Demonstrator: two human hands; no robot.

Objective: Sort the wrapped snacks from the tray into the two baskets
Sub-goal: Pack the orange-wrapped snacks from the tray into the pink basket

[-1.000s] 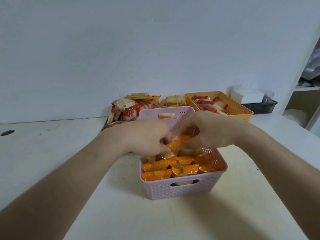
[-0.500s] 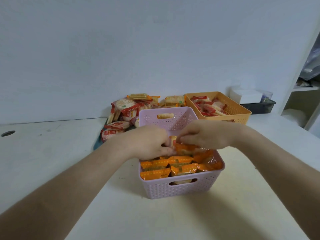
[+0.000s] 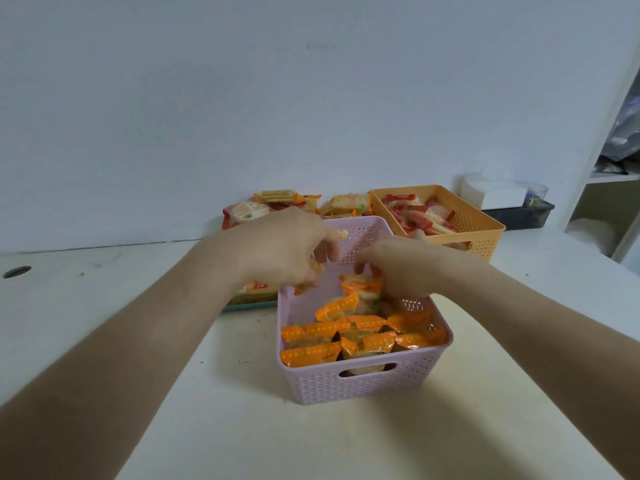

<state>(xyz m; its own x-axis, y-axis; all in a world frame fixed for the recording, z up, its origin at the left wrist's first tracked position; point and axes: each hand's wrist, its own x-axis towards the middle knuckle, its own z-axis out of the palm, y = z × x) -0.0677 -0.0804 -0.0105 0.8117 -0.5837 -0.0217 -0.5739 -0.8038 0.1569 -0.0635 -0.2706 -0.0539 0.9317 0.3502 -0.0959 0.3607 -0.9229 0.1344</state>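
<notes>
A pink basket [image 3: 363, 382] stands in the middle of the table, holding several orange-wrapped snacks [image 3: 346, 330]. My left hand [image 3: 284, 247] hovers over its far left rim, fingers curled round a small orange-wrapped snack [image 3: 302, 289]. My right hand [image 3: 405, 268] reaches into the far part of the basket, its curled fingers on the top of another orange-wrapped snack [image 3: 360, 287]. Behind, to the right, an orange basket [image 3: 481, 237] holds red-wrapped snacks [image 3: 415, 213]. The tray [image 3: 249, 306] lies behind my left hand with mixed snacks [image 3: 277, 197] piled on it.
A dark bin [image 3: 519, 216] with a white box stands against the wall, right of the orange basket. A white shelf unit [image 3: 602, 188] rises at the far right. A cable hole [image 3: 15, 271] is in the table at the far left.
My hands were together over the middle of the pink basket. They have drawn apart and moved toward its far end, the left hand rising over the left rim.
</notes>
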